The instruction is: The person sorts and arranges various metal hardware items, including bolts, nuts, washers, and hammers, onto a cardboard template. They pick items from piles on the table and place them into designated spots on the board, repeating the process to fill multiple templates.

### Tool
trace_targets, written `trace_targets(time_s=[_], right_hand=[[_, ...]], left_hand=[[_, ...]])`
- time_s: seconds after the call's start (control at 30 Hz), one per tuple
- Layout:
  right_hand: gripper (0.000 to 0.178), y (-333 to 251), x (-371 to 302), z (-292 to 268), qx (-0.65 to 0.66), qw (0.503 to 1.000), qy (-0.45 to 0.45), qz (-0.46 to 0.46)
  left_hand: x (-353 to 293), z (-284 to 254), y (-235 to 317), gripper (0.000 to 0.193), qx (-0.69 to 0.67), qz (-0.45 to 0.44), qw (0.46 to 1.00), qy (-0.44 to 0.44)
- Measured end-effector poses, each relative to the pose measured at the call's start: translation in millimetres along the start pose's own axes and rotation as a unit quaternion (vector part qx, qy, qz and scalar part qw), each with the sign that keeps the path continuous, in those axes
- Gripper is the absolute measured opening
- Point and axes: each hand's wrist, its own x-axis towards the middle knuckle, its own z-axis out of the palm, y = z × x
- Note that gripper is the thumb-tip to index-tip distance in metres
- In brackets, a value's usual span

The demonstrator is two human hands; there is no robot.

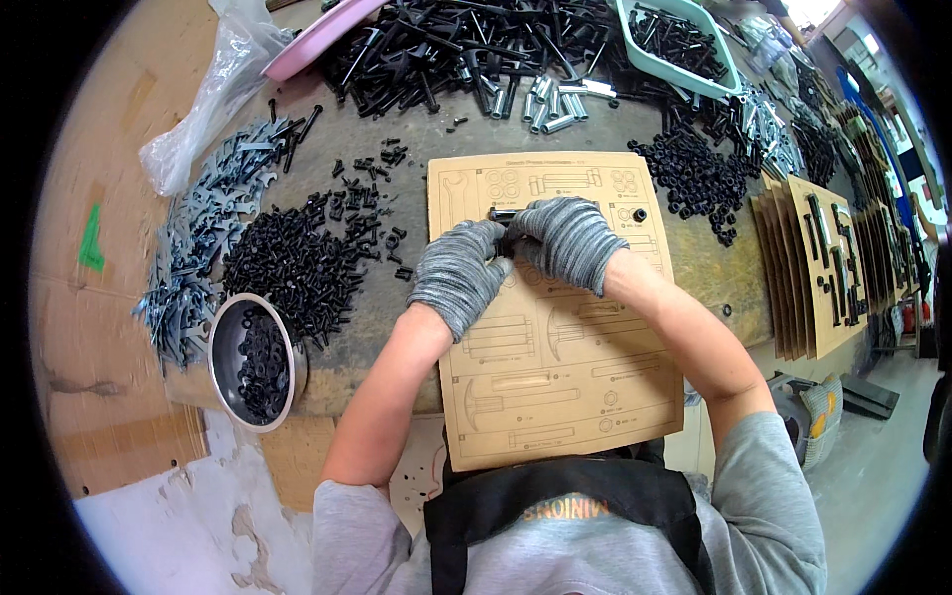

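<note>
My left hand (460, 276) and my right hand (567, 240), both in grey knit gloves, meet over the upper part of a brown cardboard hardware board (555, 407) printed with part outlines. Their fingers are closed and bent toward each other around small dark pieces, mostly hidden by the gloves. A dark bolt (503, 214) sticks out to the left from beneath my right fingers, lying along the board. One black nut (640, 214) sits on the board to the right of my right hand. The board's lower edge reaches over the table edge toward my lap.
Left of the board lie piles of short black bolts (297, 263) and flat grey wrenches (213, 213), beside a metal bowl (215, 367) of black washers. Black nuts (694, 174) and silver sleeves (558, 124) lie beyond. Filled boards (828, 268) stand at right; a green tray (729, 84) sits behind.
</note>
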Motion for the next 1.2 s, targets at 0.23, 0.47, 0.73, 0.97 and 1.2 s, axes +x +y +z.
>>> trace_targets(time_s=[0.23,0.47,0.73,0.97,1.2], right_hand=[[0.014,14.0,-6.9,21.9,-0.006,0.996,0.091,-0.022],[0.013,-0.1,-13.4,38.2,-0.019,0.984,0.177,-0.027],[0.016,-29.7,-35.7,13.4,0.01,0.979,0.202,-0.016],[0.006,-31.4,-80.8,38.5,0.078,0.987,0.138,-0.026],[0.006,-44.1,-80.5,43.2,0.12,0.986,0.119,-0.013]], left_hand=[[3.7,2.3,-0.8,0.029,-0.017,0.025,0.999,0.014],[1.4,6.0,-7.1,0.028,-0.003,0.077,0.997,0.031],[-26.6,-48.3,-38.9,0.049,-0.049,0.087,0.991,0.087],[-116.6,-211.0,-220.0,0.03,0.199,-0.219,0.903,0.31],[-131.7,-231.3,-336.7,0.029,0.394,-0.211,0.865,0.228]])
